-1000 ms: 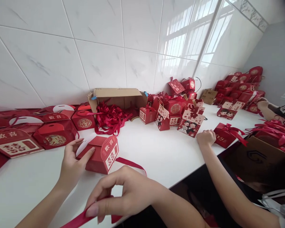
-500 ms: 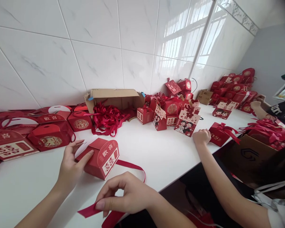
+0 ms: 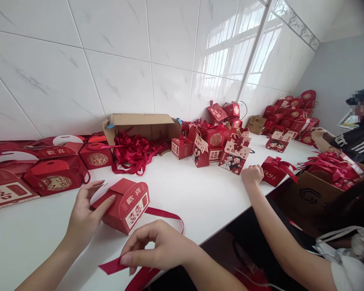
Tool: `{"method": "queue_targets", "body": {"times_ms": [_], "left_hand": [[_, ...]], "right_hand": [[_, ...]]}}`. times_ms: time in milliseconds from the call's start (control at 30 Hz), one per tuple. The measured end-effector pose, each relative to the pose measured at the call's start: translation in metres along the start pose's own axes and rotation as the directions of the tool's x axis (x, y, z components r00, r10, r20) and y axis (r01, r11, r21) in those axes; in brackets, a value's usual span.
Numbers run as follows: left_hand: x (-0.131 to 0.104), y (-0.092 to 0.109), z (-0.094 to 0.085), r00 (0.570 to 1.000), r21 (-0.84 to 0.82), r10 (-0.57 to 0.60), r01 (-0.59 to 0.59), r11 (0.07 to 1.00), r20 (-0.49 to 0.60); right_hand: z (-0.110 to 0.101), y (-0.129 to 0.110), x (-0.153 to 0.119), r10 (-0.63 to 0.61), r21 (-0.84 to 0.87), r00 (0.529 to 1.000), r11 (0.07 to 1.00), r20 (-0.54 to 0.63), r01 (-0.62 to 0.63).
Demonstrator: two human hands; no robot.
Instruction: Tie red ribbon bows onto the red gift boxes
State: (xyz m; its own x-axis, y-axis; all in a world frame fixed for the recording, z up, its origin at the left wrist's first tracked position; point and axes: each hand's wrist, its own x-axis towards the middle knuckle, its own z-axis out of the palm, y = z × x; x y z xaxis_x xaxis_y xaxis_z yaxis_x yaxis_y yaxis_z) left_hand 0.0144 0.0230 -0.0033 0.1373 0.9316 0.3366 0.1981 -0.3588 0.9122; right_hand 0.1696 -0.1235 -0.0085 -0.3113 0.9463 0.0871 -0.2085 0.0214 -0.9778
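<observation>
My left hand (image 3: pixel 89 212) grips the left side of a red gift box (image 3: pixel 121 206), its thumb on top and fingers behind. The box stands tilted toward the right on the white table, with white characters on its rounded end flap. In front of it, my right hand (image 3: pixel 153 246) pinches the end of a dark red ribbon (image 3: pixel 111 266) between thumb and fingers. A loop of the ribbon curves out from behind the box on the right, and another length hangs below my right hand.
Red boxes (image 3: pixel 56 178) line the wall at left. A cardboard box (image 3: pixel 142 119) spills ribbons (image 3: pixel 133 151). More boxes (image 3: pixel 215 139) stand mid-table. A neighbour's fist (image 3: pixel 252 174) rests near a bowed box (image 3: pixel 274 170). Another person (image 3: pixel 358 137) is at far right.
The view has shifted slightly, so most things sit a little further left. My hands keep their holds on the box and ribbon. The person at far right shows more of the head.
</observation>
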Motion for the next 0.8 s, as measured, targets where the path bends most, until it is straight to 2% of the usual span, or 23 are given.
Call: {"method": "queue_targets", "body": {"times_ms": [800], "left_hand": [[-0.0018,0.0024,0.0017,1.000,0.073,0.012,-0.012,0.997,0.006]], "right_hand": [[0.0032,0.0020,0.0010,0.072,-0.014,0.997,0.997,-0.008,-0.072]]}}
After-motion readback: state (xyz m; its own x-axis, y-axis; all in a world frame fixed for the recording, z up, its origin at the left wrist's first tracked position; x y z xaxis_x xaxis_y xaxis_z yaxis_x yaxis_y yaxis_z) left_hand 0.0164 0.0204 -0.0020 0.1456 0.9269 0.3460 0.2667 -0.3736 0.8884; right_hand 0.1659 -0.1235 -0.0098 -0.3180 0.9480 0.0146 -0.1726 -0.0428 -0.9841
